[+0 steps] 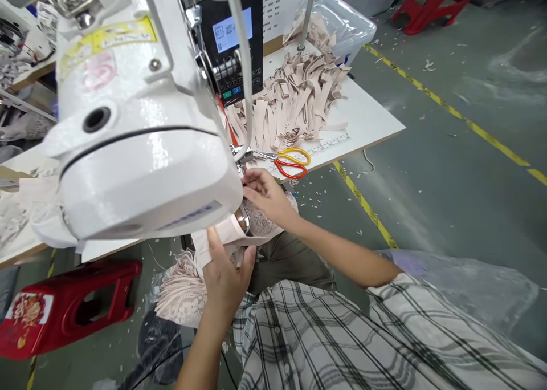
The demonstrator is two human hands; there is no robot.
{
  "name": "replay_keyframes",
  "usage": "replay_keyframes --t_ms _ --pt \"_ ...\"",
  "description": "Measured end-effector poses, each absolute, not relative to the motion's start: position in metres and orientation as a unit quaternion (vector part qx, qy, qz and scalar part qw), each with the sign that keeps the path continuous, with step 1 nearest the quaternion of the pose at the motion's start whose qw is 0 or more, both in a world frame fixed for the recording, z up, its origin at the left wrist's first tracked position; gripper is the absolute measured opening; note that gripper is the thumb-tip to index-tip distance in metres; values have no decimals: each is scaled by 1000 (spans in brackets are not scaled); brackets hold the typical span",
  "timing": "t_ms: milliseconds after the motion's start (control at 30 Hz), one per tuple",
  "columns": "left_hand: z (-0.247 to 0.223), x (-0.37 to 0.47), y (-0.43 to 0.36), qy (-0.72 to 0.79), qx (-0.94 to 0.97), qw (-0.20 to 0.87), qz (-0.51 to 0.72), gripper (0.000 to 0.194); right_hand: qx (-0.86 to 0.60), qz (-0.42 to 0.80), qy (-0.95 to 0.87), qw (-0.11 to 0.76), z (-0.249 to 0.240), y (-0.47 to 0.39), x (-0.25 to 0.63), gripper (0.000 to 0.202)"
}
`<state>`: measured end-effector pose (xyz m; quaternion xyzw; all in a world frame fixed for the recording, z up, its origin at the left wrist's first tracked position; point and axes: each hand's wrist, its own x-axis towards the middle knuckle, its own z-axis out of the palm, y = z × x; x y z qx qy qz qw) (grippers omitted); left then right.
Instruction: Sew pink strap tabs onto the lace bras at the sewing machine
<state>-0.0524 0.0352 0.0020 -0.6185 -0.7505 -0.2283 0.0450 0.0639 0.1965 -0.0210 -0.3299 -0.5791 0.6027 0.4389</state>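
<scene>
A white sewing machine (158,173) fills the upper left, its head hanging over the work. Below the head, my left hand (226,273) grips pale pink fabric (228,233), thumb and fingers around its folded band. My right hand (271,196) is at the needle area, fingers curled together; what lies between the fingertips is hidden. Pale pink lace (260,222) drapes under that hand, beside the metal end of the machine's arm (243,219). Thread snips (293,162) with one yellow and one red handle lie just beyond my right hand.
Many beige fabric strips (294,99) are heaped on the white table (371,122), behind a control panel (234,31). A bundle of pink lace pieces (182,290) hangs at my lap's left. A red stool (72,307) stands lower left; a clear plastic bin (346,25) is behind.
</scene>
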Motion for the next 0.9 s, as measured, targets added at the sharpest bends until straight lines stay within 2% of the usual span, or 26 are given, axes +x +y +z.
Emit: replay_keyframes --t_ms 100,200,300,367,433,500,567,600,667,767,800,833,900 --pt "-5 -39 29 -738 -627 39 -246 97 -343 601 -620 369 -17 170 87 36" --pt "-9 -13 18 -711 -655 11 -256 99 -336 596 -663 305 -8 144 107 43" --pt "-9 10 7 -682 -687 -37 -250 103 -345 622 -641 288 -2 130 121 35" --pt "-4 15 1 -677 -688 -107 -238 101 -349 651 -605 296 -1 126 130 34" --pt "5 9 -2 -670 -676 -204 -229 87 -355 666 -581 304 -1 126 141 37" --pt "18 -2 0 -659 -665 -251 -247 55 -349 676 -575 300 0 127 149 39" --pt "33 -12 8 -642 -677 -202 -300 28 -316 696 -581 281 1 130 155 39" --pt "40 -15 14 -623 -695 -155 -324 24 -292 706 -586 269 2 131 156 38" --pt "51 -20 28 -568 -754 -85 -321 31 -237 710 -617 244 4 135 154 36" --pt "54 -24 37 -513 -835 -33 -199 32 -146 630 -745 164 10 133 149 26" --pt "51 -26 35 -522 -837 -3 -164 28 -128 571 -801 127 11 131 147 23" --pt "44 -29 33 -539 -832 19 -131 32 -109 495 -857 89 10 129 145 23" --pt "22 -35 32 -607 -792 0 -62 41 -159 310 -936 60 0 130 139 36"
